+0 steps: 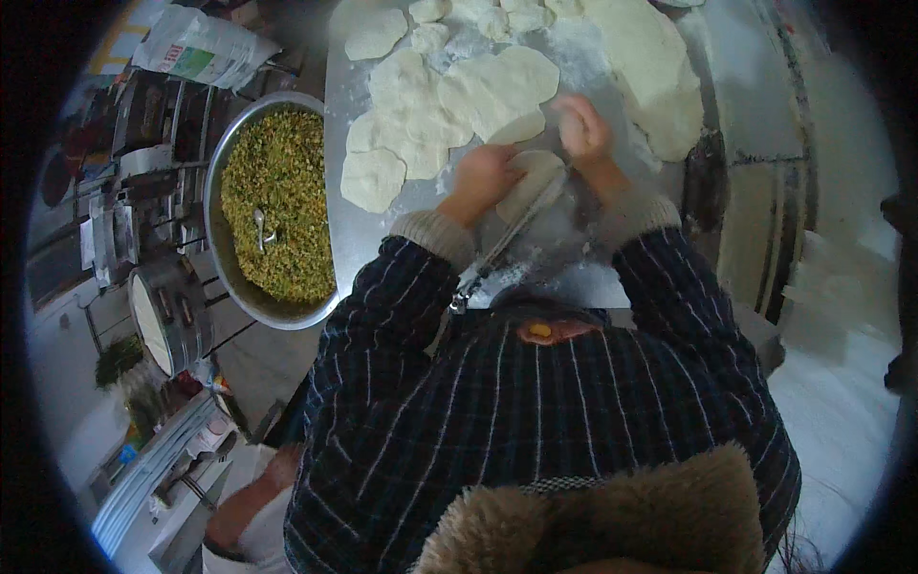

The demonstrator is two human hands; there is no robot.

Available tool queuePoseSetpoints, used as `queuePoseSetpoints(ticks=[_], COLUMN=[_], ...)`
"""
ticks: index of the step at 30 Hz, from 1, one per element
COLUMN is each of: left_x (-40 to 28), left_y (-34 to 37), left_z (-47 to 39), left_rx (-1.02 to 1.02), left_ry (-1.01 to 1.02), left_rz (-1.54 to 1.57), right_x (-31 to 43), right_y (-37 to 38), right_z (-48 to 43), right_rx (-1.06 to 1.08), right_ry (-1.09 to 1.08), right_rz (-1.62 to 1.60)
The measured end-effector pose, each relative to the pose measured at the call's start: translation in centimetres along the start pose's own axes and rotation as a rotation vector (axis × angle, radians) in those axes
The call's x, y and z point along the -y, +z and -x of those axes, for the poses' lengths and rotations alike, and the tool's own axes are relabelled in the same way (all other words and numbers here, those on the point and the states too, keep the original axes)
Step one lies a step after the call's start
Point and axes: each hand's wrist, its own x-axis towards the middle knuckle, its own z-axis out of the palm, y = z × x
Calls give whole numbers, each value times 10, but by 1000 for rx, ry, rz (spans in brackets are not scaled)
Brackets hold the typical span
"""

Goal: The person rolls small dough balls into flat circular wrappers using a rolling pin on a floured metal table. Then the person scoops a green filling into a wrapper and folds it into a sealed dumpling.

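My left hand grips the edge of a flat dough round on the metal worktop. A thin, flour-dusted rod, possibly a rolling pin, runs slantwise along that round towards my body; its outline is blurred. Just beyond the round, my right hand has its fingers curled, and blur hides whether anything is in them. Overlapping rolled dough rounds lie ahead of my left hand. To the right of my right hand stretches a long slab of dough.
Left of the worktop stands a large metal basin of chopped green and yellow filling, with a spoon in it. Smaller dough pieces lie at the far side. A printed sack and a round lidded pot are farther left.
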Motion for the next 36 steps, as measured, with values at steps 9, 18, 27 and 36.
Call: queuePoseSetpoints(ticks=[9,18,27,36], left_x=[-11,-18,-18,73], left_y=[-8,6,-17,-98], left_z=[49,23,-77,-163], left_rx=[117,-23,-665,-421], left_ry=[-318,-33,252,-29], left_rz=[321,-121,476,-178], right_x=[13,5,17,31], right_y=[-57,-33,-101,-97], right_z=[53,22,107,115], right_rx=[-149,-65,-42,-146], right_ry=[-38,-192,201,336], right_rz=[135,74,9,-42])
